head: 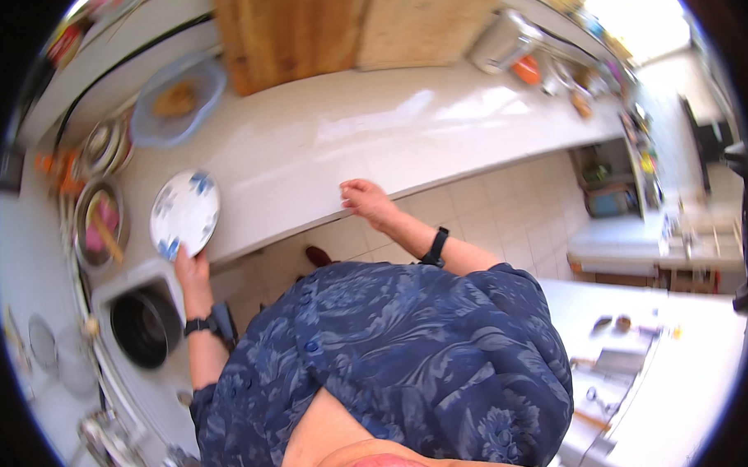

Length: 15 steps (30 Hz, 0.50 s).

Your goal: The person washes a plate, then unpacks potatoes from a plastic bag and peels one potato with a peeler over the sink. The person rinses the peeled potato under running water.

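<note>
At the left end of the counter, my left hand (193, 274) grips the near rim of a white plate (185, 209) with blue flower decoration. The plate's decorated face is turned up towards me; whether its underside touches the counter I cannot tell. My right hand (368, 201) is over the front edge of the white countertop (285, 168), fingers loosely bent, with nothing visible in them. Just left of the plate stands a metal bowl (81, 244) holding something pink and a wooden-handled utensil (106, 233).
Below the plate, a dark pot (145, 328) sits in the sink (101, 295). A translucent blue basin (145, 127) with brownish contents stands behind. Wooden boards (293, 39) lean at the back wall, beside a metal canister (497, 44). Another worktop (693, 358) with utensils lies to my right.
</note>
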{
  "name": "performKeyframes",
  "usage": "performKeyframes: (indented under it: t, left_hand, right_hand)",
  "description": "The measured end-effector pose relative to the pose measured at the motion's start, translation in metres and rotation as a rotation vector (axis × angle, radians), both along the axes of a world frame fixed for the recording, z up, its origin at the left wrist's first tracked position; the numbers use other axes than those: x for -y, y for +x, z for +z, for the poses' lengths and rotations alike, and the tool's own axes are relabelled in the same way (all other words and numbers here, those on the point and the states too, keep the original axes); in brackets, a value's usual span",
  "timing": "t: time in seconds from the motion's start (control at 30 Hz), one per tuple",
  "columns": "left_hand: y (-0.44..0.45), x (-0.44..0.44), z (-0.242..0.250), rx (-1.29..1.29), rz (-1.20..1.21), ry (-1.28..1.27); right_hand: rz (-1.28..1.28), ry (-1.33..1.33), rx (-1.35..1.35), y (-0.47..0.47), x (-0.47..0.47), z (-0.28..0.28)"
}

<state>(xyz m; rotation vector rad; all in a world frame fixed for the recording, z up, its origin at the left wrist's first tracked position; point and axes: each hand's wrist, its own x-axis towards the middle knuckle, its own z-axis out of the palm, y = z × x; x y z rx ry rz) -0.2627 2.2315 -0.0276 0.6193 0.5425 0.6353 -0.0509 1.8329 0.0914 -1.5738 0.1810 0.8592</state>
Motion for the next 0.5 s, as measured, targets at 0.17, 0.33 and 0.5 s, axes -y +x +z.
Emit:
performKeyframes:
  t: [0.17,0.33,0.5]
  left_hand:
    - [0.004,-0.019,0.002,-0.424,0.059,0.033]
    - [0.001,-0.019,0.014,-0.568,0.051,0.135]
    - [0.009,-0.024,0.023,-0.609,0.025,0.063]
  right_hand:
    - [-0.103,0.027,0.027,-0.027,0.041,-0.001]
    - [-0.219,0.098,0.074,-0.032,0.091,0.007]
    - [-0.290,0.104,0.162,-0.019,0.184,0.011]
